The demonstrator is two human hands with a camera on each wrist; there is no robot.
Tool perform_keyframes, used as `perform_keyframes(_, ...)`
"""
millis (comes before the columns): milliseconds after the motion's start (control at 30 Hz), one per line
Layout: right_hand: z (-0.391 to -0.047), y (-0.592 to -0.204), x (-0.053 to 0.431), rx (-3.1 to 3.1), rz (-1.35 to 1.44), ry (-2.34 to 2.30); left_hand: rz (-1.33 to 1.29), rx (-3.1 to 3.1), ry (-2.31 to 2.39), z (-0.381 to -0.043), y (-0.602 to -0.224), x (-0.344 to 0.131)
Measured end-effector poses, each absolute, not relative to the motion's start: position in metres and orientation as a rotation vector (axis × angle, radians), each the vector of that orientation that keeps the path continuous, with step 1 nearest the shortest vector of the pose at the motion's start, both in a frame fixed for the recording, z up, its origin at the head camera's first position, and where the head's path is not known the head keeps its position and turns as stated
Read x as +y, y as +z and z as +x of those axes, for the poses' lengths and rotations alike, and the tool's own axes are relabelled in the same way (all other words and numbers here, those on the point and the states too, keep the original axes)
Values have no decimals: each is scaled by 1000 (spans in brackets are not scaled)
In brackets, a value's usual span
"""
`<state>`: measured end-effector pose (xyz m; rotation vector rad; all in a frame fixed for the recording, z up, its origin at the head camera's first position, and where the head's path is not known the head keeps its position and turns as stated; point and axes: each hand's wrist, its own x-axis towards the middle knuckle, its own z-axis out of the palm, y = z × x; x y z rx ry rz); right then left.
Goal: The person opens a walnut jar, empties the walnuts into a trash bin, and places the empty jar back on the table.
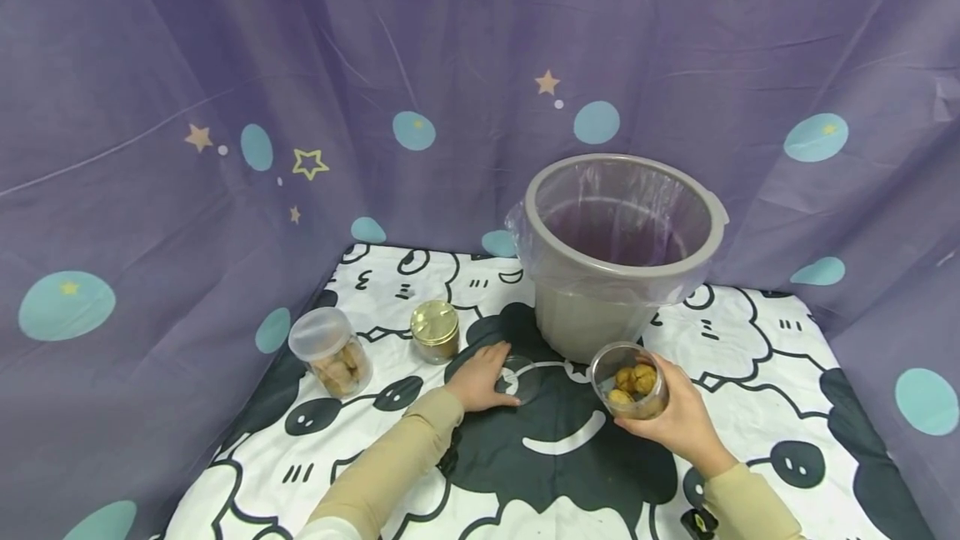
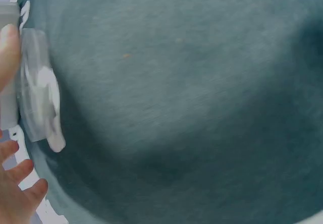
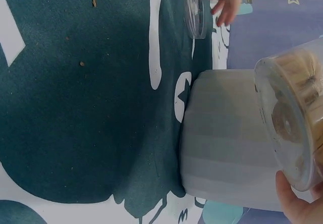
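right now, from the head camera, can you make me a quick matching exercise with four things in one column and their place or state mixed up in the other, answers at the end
Things
1. gold-lidded jar
2. open clear jar
3. round clear lid
4. grey-beige bin

Places and states
A. lying on the cloth beside the left hand
B. lined with a clear plastic bag
C. closed, standing between the frosted-lidded jar and the bin
D. in the grip of the right hand

Right pairs: 1-C, 2-D, 3-A, 4-B
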<state>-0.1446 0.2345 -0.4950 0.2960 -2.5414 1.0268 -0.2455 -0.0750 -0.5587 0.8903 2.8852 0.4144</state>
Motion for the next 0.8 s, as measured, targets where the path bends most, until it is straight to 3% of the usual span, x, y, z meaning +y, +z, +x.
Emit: perform_keyframes(800, -144, -494, 241, -2529, 302, 1046, 1094, 3090, 1116, -261, -438, -75)
